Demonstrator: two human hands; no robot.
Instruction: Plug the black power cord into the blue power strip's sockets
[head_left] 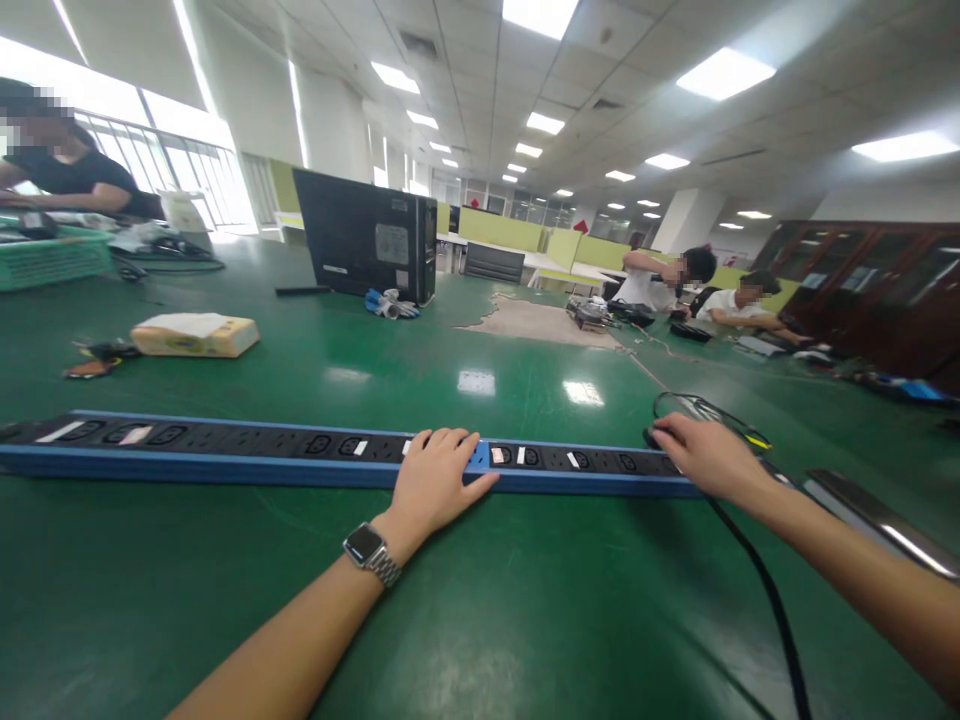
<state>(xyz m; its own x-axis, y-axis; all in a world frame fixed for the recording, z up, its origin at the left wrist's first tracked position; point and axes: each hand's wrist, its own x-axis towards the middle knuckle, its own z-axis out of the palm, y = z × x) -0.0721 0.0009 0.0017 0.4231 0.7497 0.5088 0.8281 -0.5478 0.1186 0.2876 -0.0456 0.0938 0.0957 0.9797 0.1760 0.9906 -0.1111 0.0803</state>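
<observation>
A long blue and black power strip (277, 450) lies across the green table (480, 580), with several sockets and small white labels on its top. My left hand (439, 478), a watch on its wrist, rests over the strip's middle with fingers draped across it and thumb apart. At the strip's right end my right hand (705, 455) has its fingers closed on a small black plug (651, 437). A thick black cable (765, 580) runs from beneath that hand toward the front edge of the view.
A tissue pack (195, 335), keys (94, 362), gloves (391, 304) and a black computer case (367, 235) stand beyond the strip. A green basket (56, 258) is at far left. A dark metallic object (877, 515) lies right. Several people sit around the table.
</observation>
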